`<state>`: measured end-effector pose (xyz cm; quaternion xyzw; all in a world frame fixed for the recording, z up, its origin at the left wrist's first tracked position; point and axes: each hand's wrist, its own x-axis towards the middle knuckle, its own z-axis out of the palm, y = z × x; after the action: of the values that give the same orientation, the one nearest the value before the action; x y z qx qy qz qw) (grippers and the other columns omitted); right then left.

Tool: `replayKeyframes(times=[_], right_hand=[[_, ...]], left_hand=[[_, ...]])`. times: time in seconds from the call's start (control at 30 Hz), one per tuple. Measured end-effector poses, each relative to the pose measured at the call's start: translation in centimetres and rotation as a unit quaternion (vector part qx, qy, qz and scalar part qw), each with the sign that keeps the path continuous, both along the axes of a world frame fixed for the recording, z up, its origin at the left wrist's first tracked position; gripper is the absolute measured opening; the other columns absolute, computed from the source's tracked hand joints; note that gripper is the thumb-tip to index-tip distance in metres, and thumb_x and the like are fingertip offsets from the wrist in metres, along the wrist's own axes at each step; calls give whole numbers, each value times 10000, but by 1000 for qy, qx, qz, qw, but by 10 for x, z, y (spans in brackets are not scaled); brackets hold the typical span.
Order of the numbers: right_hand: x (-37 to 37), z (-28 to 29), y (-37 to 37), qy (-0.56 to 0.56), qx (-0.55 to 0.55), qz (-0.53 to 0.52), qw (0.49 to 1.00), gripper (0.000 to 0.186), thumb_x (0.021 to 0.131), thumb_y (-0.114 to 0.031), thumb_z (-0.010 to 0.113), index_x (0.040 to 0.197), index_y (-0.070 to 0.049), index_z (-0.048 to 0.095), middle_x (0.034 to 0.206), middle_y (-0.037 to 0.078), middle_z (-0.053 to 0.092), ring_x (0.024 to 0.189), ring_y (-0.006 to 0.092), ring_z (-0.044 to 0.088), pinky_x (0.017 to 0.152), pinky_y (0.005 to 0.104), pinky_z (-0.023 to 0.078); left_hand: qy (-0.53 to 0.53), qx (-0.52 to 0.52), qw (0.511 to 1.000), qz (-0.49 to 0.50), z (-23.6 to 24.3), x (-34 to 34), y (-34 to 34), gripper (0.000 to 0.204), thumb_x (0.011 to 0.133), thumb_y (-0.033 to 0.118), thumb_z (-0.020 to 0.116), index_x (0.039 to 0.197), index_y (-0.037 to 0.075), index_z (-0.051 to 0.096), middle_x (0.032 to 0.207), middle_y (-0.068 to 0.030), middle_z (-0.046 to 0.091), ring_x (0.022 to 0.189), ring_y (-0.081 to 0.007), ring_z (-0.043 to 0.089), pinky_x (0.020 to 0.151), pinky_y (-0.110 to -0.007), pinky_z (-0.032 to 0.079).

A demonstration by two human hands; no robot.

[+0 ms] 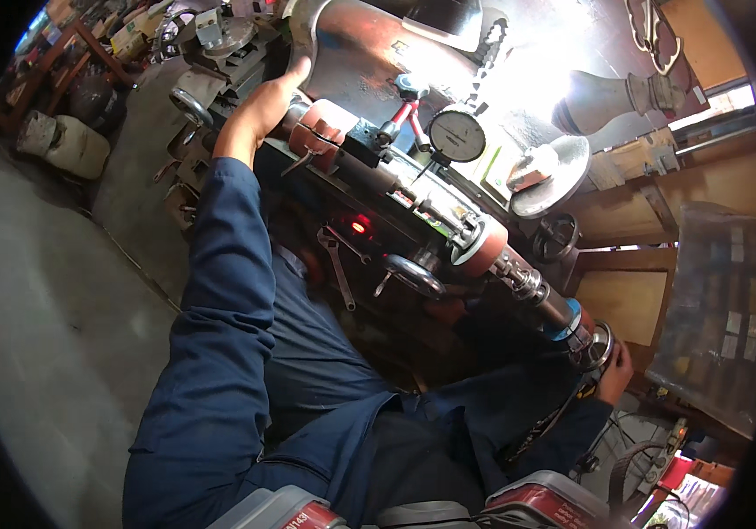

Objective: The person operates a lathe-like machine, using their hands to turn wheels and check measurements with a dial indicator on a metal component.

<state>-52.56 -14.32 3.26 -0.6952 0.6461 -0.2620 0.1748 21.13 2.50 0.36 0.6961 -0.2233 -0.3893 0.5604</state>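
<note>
A long metalworking machine with a cylindrical spindle runs slantwise from upper left to lower right. My left hand [270, 104] reaches to its upper left end, where a stretched finger lies against a curved metal rim [302, 31]; its other fingers are mostly hidden. At the lower right end, my right hand [614, 377] has its fingers closed on the edge of a chrome handwheel [601, 344]. Between the hands, a round dial indicator [457, 135] stands on a red-armed holder [411, 116], above the workpiece area. A reddish-brown housing [482, 247] sits right of it.
A second handwheel [415, 276] projects from the machine's front, near a combination wrench [341, 271] and a small red light [359, 227]. Behind stand a white dish [554, 181] and a lamp-lit grey surface. A beige gas cylinder [65, 145] is at far left.
</note>
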Motion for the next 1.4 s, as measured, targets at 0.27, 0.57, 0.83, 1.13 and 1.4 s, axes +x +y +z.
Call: replayKeyframes(times=[0.27,0.57,0.83,1.13,1.4], right_hand=[[240,79,29,0,-237,167,957,296,963,-180,627,1210,-23,674,1122,143,707,1051,257,657,906,369,510],[426,22,85,178,-169,422,873,455,729,-415,803,974,-46,700,887,146,684,894,314,659,794,407,515],[430,18,84,219,-135,418,871,268,732,-299,778,853,-73,698,865,117,699,866,289,671,782,406,529],[430,18,80,203,-112,411,882,311,747,-341,784,883,-73,701,874,121,692,885,309,675,769,424,538],[425,16,84,201,-137,418,875,301,750,-328,766,914,-84,702,903,103,706,893,292,675,802,404,530]], left_hand=[[-257,-67,959,-99,-32,27,0,419,954,311,445,866,-40,657,754,-143,686,692,-200,609,666,-363,468],[-376,-213,899,-74,-39,17,9,330,948,185,402,822,-34,615,782,-151,648,720,-225,609,692,-342,476],[-420,-301,856,13,-53,6,7,339,938,193,386,825,-36,608,803,-149,660,722,-246,643,668,-340,486],[-466,-312,823,91,-38,-9,22,283,871,168,440,967,-10,638,1007,-170,697,924,-327,669,850,-388,512],[-646,-232,722,86,-27,-139,26,397,811,325,644,1168,151,643,1409,-186,520,1356,-367,431,1145,-517,209]])
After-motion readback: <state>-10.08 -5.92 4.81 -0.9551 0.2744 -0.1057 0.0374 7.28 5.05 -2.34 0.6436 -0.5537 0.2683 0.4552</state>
